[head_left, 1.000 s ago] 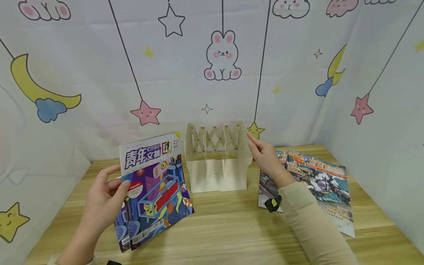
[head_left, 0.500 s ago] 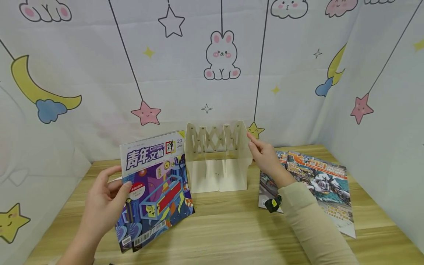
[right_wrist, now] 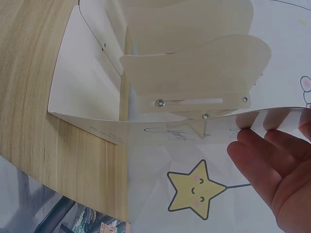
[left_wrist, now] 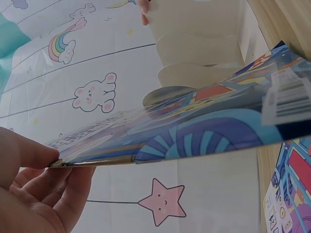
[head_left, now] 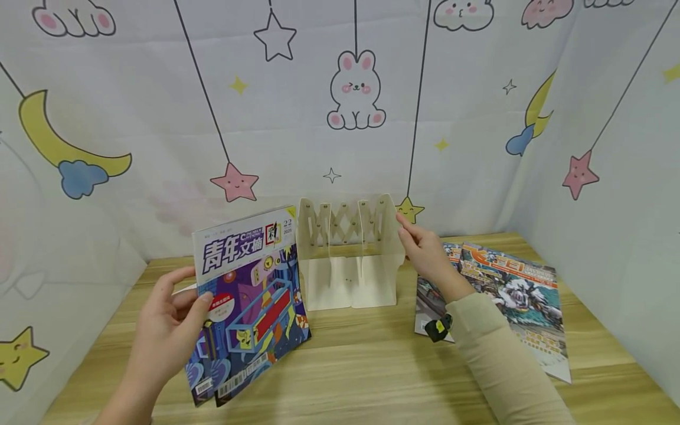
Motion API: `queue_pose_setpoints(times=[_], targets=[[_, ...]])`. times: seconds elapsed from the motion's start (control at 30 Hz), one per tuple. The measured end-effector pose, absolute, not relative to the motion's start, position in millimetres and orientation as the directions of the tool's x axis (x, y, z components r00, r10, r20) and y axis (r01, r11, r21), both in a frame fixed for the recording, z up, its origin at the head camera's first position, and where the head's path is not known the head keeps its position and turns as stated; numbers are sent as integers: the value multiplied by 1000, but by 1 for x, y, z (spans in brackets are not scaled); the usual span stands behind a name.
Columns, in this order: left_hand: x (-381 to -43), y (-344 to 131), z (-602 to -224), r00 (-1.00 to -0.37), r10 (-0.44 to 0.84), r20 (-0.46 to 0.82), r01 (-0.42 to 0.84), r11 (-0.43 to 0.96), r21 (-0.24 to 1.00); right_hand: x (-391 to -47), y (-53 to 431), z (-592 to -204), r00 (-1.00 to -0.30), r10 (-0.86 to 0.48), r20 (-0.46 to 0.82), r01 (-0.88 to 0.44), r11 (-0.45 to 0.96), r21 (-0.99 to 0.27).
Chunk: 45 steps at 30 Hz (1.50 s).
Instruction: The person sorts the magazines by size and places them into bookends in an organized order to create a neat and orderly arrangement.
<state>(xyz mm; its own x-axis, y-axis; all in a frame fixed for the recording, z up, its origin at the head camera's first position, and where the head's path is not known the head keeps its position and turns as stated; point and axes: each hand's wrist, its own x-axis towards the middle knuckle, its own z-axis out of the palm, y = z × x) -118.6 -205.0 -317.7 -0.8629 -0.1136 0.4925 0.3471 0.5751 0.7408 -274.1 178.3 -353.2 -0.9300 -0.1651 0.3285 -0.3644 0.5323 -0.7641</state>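
Note:
In the head view my left hand (head_left: 172, 327) pinches the left edge of an upright magazine (head_left: 249, 301) with a purple and blue cover, thumb in front and fingers behind. The left wrist view shows this magazine (left_wrist: 204, 131) nearly edge-on. A second magazine (left_wrist: 291, 189) with a similar cover lies on the table below it, mostly hidden in the head view. A cream book rack (head_left: 349, 283) with upright dividers and a crisscross back stands at the centre, its sections bare. My right hand (head_left: 431, 254) touches its right end panel from outside, fingers fairly straight in the right wrist view (right_wrist: 272, 170).
On the right of the wooden table (head_left: 361, 366), two magazines with grey-teal covers, the upper one (head_left: 515, 301) overlapping the other (head_left: 430, 298), lie partly under the right forearm. A white cartoon-print curtain (head_left: 297, 130) hangs close behind the rack and along both sides.
The held magazine has shifted slightly right and up with my left hand, its top corner now overlapping the rack's left edge. My right hand and the rack stay in place.

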Motion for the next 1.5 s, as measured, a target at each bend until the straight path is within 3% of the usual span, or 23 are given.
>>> queue_pose_setpoints(times=[0.77,1.5], targets=[[-105,-196,-308,-863,-209,461,296,530,795,-275,180,-357,-927,-165,336,-371,525,-766],[-100,-182,-301,-850,-176,496,351,512,784,-274,178,-354,-924,-161,347,-379,520,-766]])
